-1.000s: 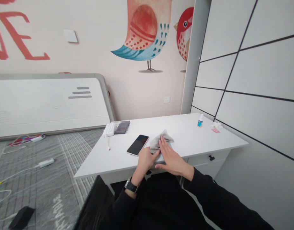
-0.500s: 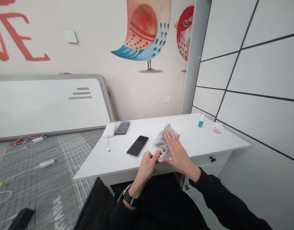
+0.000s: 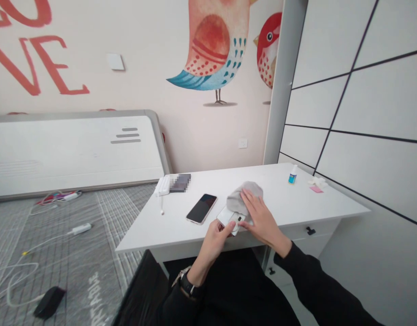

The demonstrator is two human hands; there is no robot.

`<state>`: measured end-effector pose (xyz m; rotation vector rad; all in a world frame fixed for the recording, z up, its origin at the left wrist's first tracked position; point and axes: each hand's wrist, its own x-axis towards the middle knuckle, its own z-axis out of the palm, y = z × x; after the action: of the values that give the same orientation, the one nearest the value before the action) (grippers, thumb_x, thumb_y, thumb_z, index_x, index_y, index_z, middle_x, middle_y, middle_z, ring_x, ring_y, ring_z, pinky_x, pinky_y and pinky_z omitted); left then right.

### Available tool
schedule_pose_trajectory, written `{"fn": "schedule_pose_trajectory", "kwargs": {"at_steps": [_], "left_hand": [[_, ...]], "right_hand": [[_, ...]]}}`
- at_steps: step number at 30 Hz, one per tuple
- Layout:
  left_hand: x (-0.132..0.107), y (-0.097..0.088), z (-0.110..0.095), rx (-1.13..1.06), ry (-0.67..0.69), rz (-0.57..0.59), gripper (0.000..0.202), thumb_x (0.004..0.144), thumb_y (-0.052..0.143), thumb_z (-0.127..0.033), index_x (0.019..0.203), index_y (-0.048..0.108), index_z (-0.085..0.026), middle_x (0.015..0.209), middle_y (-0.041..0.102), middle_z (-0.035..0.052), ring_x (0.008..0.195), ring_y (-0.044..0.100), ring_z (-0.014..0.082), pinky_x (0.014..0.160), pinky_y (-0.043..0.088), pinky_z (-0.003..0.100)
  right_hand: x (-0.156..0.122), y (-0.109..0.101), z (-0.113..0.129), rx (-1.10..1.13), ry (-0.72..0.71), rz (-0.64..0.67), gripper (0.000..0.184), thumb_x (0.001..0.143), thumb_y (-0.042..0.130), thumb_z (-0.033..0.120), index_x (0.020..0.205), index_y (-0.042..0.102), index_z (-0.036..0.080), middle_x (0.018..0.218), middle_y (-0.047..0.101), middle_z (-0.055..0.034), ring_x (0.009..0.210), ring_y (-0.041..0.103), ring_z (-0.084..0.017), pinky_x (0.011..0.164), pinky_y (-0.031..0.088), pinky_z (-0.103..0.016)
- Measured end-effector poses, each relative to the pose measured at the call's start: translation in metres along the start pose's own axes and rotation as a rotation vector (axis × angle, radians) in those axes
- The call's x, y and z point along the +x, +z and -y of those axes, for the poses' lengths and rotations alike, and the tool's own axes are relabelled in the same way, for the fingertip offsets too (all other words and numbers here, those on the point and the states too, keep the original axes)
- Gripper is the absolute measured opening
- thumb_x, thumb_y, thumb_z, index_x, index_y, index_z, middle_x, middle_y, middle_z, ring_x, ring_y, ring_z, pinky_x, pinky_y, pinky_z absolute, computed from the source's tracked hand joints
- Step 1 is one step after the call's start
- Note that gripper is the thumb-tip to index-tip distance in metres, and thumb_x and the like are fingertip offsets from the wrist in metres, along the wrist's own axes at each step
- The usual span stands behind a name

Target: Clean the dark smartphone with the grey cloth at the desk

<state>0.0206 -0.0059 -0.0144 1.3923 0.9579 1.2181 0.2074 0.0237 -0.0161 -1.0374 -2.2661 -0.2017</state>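
My left hand (image 3: 215, 246) grips the lower edge of a white smartphone (image 3: 228, 220), which lies tilted with its back and camera lenses facing up. My right hand (image 3: 261, 216) rests on a crumpled grey cloth (image 3: 244, 198), pressing it against the phone's upper part. The cloth hides much of the phone's back. To the left, a second smartphone (image 3: 201, 208), with a dark screen and a pale frame, lies face up on the white desk (image 3: 279, 199), apart from both hands.
Behind the phones are a white charger with a cable (image 3: 163, 185) and a pixelated dark item (image 3: 180, 182). A small blue-labelled bottle (image 3: 292, 175) stands at the back right, near white tissue (image 3: 317, 182). Cables lie on the grey floor to the left.
The white phone has come out from under the cloth and now shows its lenses. The cloth has shifted back across it, and the view has moved slightly.
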Motion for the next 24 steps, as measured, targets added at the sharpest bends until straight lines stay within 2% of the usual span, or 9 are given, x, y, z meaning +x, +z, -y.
{"fn": "schedule_pose_trajectory", "kwargs": {"at_steps": [2, 5, 6, 10, 14, 16, 18, 21, 24], "left_hand": [[-0.001, 0.001, 0.003, -0.011, -0.009, -0.016, 0.052, 0.082, 0.071, -0.059, 0.106, 0.070, -0.012, 0.094, 0.072, 0.0080, 0.082, 0.063, 0.0186, 0.075, 0.051, 0.029], [-0.001, 0.002, 0.009, -0.082, 0.015, -0.070, 0.052, 0.080, 0.075, -0.057, 0.110, 0.069, -0.015, 0.099, 0.072, 0.0083, 0.092, 0.064, 0.0214, 0.082, 0.052, 0.031], [-0.001, 0.002, 0.010, -0.110, 0.018, -0.066, 0.051, 0.080, 0.075, -0.056, 0.111, 0.069, -0.016, 0.100, 0.072, 0.0083, 0.093, 0.064, 0.0215, 0.083, 0.052, 0.031], [-0.001, 0.001, 0.009, -0.140, 0.008, -0.030, 0.047, 0.082, 0.074, -0.055, 0.104, 0.071, -0.014, 0.093, 0.072, 0.0077, 0.083, 0.062, 0.0191, 0.076, 0.050, 0.028], [-0.001, -0.002, 0.006, -0.116, 0.021, -0.066, 0.042, 0.081, 0.077, -0.051, 0.103, 0.072, -0.016, 0.093, 0.072, 0.0080, 0.098, 0.062, 0.0227, 0.077, 0.049, 0.027], [-0.003, -0.003, 0.005, -0.120, 0.006, -0.019, 0.042, 0.083, 0.076, -0.051, 0.106, 0.072, -0.016, 0.096, 0.072, 0.0079, 0.095, 0.062, 0.0214, 0.078, 0.049, 0.027], [-0.004, -0.003, 0.002, -0.121, -0.015, 0.037, 0.043, 0.084, 0.074, -0.052, 0.107, 0.072, -0.015, 0.096, 0.072, 0.0075, 0.085, 0.062, 0.0193, 0.076, 0.049, 0.027], [-0.003, -0.007, -0.006, -0.157, -0.059, 0.054, 0.046, 0.081, 0.075, -0.054, 0.105, 0.073, -0.015, 0.095, 0.073, 0.0075, 0.083, 0.065, 0.0199, 0.074, 0.049, 0.027], [0.002, -0.014, -0.016, -0.237, -0.115, 0.014, 0.054, 0.077, 0.076, -0.062, 0.099, 0.074, -0.013, 0.100, 0.075, 0.0113, 0.091, 0.069, 0.0260, 0.081, 0.053, 0.033]], "right_hand": [[0.000, -0.002, -0.001, 0.020, -0.020, 0.012, 0.100, 0.091, 0.029, 0.081, 0.163, 0.009, 0.016, 0.167, 0.022, -0.0159, 0.155, 0.021, -0.035, 0.123, 0.020, -0.060], [0.000, -0.007, -0.003, 0.084, -0.209, 0.131, 0.101, 0.088, 0.032, 0.083, 0.163, 0.014, 0.018, 0.167, 0.025, -0.0130, 0.155, 0.021, -0.032, 0.126, 0.017, -0.056], [0.001, -0.008, -0.004, 0.090, -0.215, 0.138, 0.098, 0.090, 0.031, 0.082, 0.163, 0.015, 0.019, 0.167, 0.026, -0.0121, 0.155, 0.022, -0.031, 0.126, 0.017, -0.055], [0.003, -0.010, -0.007, 0.073, -0.078, 0.033, 0.093, 0.093, 0.024, 0.079, 0.163, 0.017, 0.018, 0.167, 0.024, -0.0129, 0.155, 0.020, -0.032, 0.124, 0.017, -0.060], [0.002, -0.011, -0.006, 0.083, -0.282, 0.139, 0.092, 0.093, 0.037, 0.077, 0.163, 0.018, 0.019, 0.166, 0.028, -0.0109, 0.155, 0.023, -0.029, 0.126, 0.018, -0.055], [0.003, -0.013, -0.014, 0.026, -0.257, 0.113, 0.088, 0.095, 0.048, 0.067, 0.162, 0.018, 0.020, 0.165, 0.030, -0.0111, 0.154, 0.027, -0.029, 0.125, 0.022, -0.056], [0.005, -0.017, -0.029, -0.033, -0.189, 0.057, 0.078, 0.098, 0.053, 0.050, 0.162, 0.019, 0.020, 0.164, 0.032, -0.0114, 0.153, 0.029, -0.029, 0.123, 0.027, -0.057], [0.005, -0.020, -0.050, -0.035, -0.212, 0.002, 0.063, 0.099, 0.043, 0.021, 0.160, 0.028, 0.022, 0.160, 0.041, -0.0092, 0.150, 0.035, -0.025, 0.121, 0.034, -0.054], [0.002, -0.019, -0.056, 0.057, -0.255, -0.133, 0.055, 0.098, 0.035, 0.009, 0.151, 0.048, 0.022, 0.147, 0.059, -0.0076, 0.139, 0.052, -0.020, 0.115, 0.046, -0.044]]}}
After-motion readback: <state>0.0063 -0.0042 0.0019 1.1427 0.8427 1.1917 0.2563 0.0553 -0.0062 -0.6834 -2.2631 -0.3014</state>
